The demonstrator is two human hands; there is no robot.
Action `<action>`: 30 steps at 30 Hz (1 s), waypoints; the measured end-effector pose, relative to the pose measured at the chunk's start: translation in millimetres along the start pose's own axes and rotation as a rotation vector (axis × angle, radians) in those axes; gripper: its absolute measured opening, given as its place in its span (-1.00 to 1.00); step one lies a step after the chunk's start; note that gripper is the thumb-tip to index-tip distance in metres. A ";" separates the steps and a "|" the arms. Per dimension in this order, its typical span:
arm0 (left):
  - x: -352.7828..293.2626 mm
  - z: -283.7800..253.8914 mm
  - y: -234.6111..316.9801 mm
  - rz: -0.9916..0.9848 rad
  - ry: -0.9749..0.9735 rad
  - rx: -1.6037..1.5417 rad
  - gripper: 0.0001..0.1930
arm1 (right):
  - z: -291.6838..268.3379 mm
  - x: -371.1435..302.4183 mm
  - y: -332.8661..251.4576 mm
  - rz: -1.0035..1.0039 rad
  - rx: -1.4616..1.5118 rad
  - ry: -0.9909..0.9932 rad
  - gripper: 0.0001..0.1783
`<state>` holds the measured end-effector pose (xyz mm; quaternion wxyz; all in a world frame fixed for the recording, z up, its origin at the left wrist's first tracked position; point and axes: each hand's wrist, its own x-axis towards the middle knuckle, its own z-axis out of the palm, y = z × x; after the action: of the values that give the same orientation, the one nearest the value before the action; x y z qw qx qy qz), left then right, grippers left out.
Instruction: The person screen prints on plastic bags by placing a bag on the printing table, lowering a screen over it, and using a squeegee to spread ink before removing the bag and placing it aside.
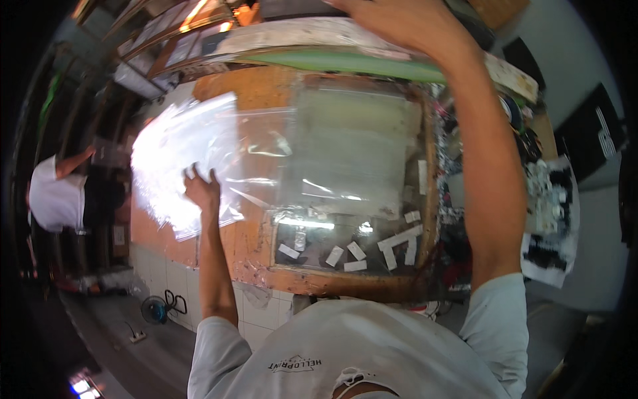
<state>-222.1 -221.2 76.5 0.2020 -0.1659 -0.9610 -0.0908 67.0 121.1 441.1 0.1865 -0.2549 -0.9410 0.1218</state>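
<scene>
My left hand (202,191) lies with its fingers spread on a stack of clear plastic sheets or bags (193,133), which glares white on the table's left side. My right arm stretches far forward across the right side. My right hand (392,23) is at the top edge of the picture, close to a dark object (292,9); its fingertips are cut off, so I cannot tell what they hold. Between my arms, a clear plastic sheet (352,146) lies over a glass panel (312,256) set in a wooden frame. A loose strip of clear film (262,143) spans from it to the stack.
Several small white pieces (355,251) lie near the panel's front edge. A green roll (319,61) and a pale covered one (299,38) run along the table's far side. Another person (58,193) stands by shelves at the left. A small fan (155,310) is on the floor.
</scene>
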 end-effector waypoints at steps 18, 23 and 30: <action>-257.9 -15.6 242.5 0.714 -0.518 -0.488 -0.37 | -11.4 -3.0 7.3 -0.005 0.070 -0.106 -0.47; -268.8 -21.0 232.0 0.725 -0.520 -0.509 -0.39 | -8.1 -5.2 12.5 -0.039 0.072 -0.078 -0.49; -270.8 -26.4 223.5 0.745 -0.544 -0.541 -0.39 | -2.4 -8.8 14.5 -0.069 0.070 -0.056 -0.53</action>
<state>100.6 -96.4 11.1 -0.0859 -0.5597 -0.7968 -0.2110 81.3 129.0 436.0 0.1728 -0.2122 -0.9492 0.1554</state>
